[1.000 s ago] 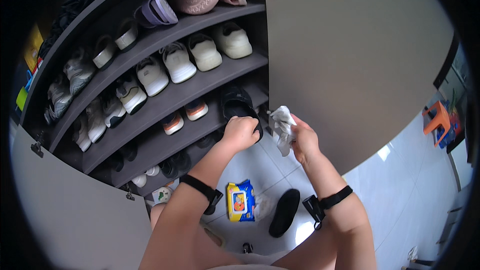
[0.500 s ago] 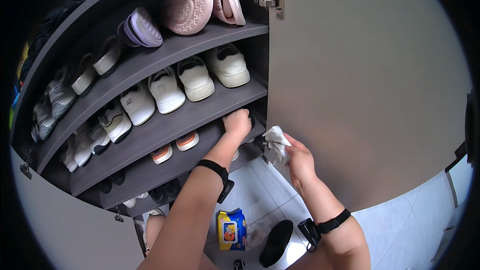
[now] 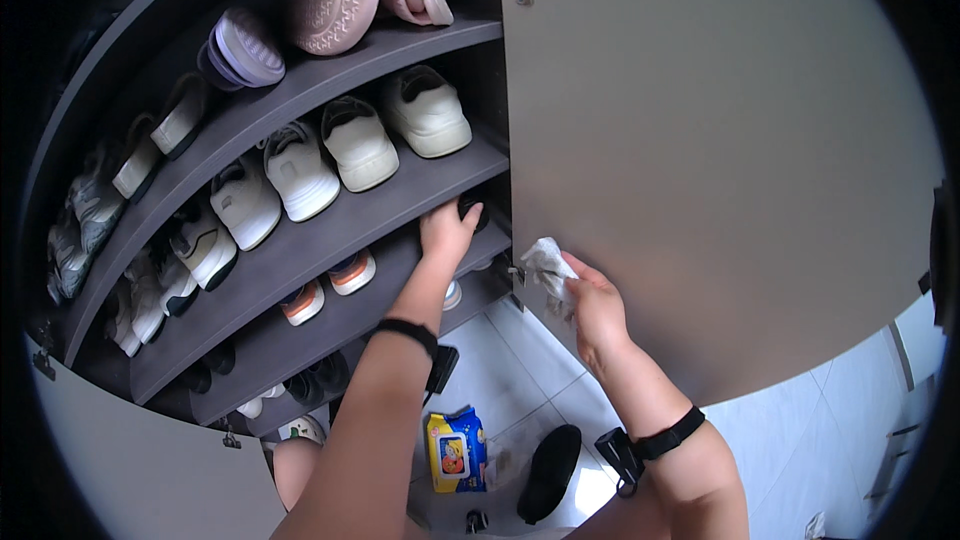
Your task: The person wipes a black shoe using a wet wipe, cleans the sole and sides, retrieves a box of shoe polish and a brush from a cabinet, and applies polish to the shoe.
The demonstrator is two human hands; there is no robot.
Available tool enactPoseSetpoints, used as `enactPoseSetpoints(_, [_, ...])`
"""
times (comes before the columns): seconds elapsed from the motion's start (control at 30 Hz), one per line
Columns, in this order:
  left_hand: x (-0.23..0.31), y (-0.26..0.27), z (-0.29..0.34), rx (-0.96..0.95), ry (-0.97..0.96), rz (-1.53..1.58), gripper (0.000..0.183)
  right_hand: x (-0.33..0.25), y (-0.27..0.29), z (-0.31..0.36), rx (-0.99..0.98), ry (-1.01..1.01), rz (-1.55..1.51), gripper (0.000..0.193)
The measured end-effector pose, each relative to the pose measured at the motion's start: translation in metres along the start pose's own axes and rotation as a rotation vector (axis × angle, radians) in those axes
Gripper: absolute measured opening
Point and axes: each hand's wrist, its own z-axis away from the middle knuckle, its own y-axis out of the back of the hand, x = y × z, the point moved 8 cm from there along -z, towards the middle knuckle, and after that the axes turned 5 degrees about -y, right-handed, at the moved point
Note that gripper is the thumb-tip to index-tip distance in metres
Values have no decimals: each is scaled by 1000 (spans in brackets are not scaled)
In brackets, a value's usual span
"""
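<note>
Tiled floor [image 3: 535, 355], dark shoe shelves [image 3: 440, 182], right hand [image 3: 600, 312], grip pinching white wipe [image 3: 546, 262], left hand [image 3: 448, 232], grip impossible to tell.

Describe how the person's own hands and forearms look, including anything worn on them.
The left hand and right hand show no gloves, and no sleeves cover the forearms. Each forearm wears a black band: left band, right band. Each carries a small, dark, boxy device; a thin black loop hangs from the right one.
</note>
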Motion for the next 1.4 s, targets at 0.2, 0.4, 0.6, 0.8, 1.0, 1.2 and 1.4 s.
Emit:
enactPoseSetpoints(0.2, [63,-9,177,-281,-158,362,10,8,23,19,-4,-34,170,37])
enactPoseSetpoints(0.4, [158,-65,434,-1257,-356,542,37,27,17,61,-118,-131,183,36])
enactPoseSetpoints(0.6, [193,-72,530,-1678,-173,227,55,27,23,88,-163,-137,231,36])
enactPoseSetpoints(0.8, [173,-84,552,-1606,86,168,48,34,32,110,-151,-125,229,37])
enactPoseSetpoints(1.0, [164,-92,552,-1634,233,215,59,36,53,118,-130,-135,176,37])
enactPoseSetpoints(1.2, [124,-71,342,-1172,406,418,28,38,73,91,-78,-156,122,37])
enactPoseSetpoints(1.4, [47,41,70,42,89,131,33,27,48,73,-96,-195,82,39])
